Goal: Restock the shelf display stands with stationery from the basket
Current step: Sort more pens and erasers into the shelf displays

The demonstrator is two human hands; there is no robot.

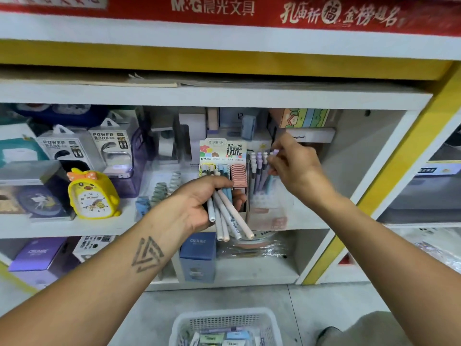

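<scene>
My left hand (202, 203) grips a bundle of several pastel pens (228, 216), white, pink and blue, pointing down and right in front of the middle shelf. My right hand (293, 163) pinches the purple top of one pen (275, 152) above a clear display stand (268, 208) that holds several purple and blue pens (259, 171). Left of it stands a card display stand (222, 152) with pens and pink erasers. A white basket (179, 323) on the floor at the bottom holds stationery packs.
A yellow duck alarm clock (92, 193) and power bank boxes (109, 146) fill the shelf's left side. Blue and purple boxes (198, 255) stand on the lower shelf. A yellow-edged post (389, 171) bounds the shelf on the right.
</scene>
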